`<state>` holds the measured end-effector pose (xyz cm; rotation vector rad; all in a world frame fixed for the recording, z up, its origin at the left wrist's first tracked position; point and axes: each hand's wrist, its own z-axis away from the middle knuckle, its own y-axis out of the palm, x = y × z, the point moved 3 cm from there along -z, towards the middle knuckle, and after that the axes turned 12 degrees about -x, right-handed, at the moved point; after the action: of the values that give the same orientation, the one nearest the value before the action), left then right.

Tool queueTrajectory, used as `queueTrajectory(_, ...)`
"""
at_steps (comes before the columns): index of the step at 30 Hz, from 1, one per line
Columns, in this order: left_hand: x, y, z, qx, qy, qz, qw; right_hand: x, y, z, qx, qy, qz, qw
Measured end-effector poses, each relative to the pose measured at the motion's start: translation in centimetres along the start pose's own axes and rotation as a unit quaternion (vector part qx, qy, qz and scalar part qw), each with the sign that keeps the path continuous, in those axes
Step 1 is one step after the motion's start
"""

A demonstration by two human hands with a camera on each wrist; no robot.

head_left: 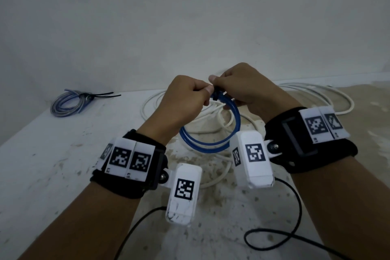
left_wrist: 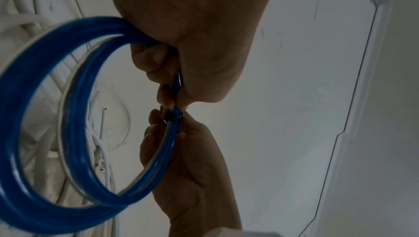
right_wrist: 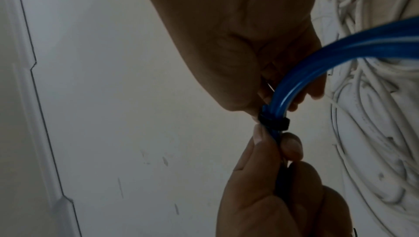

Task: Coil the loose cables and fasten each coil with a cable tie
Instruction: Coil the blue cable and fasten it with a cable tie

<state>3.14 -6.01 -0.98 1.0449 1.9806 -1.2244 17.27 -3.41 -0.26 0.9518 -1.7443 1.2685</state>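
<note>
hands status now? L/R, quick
Left hand: closed, gripping the blue cable coil beside the black cable tie.
Right hand: closed, gripping the same coil.

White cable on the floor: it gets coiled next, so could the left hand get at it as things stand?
Probably not yet: the left hand grips the blue coil, where a black cable tie sits. The white cable lies uncovered below.

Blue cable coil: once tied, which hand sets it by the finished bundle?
Probably left: the left hand grips the blue cable coil beside the black cable tie, and the tied grey-blue bundle lies on its side.
</note>
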Motion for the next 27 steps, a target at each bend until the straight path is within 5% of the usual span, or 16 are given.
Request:
queueTrajectory(5,-0.1,0.1,0.1,-0.001,0.002,0.008,1.0,0.2,0.0,-0.1,-0.018,-0.005,-0.034,0.999)
queueTrajectory(11,-0.2,-0.4,-0.1,0.01,0.036,0.022,0.999,0.8,0.5,-0.8,-0.142,-0.07,-0.029,0.987)
queueTrajectory(21,0.2,0.6,0.1,0.035,0.052,0.021,0.998,-0.8,1.0,-1.1,-0.172,-0.04,-0.04,0.983)
queueTrajectory(27,-0.1,0.2,-0.4,0.056,-0.081,0.178,0.979,0.6,-0.3,-0.6,-0.119,-0.024,-0.119,0.985)
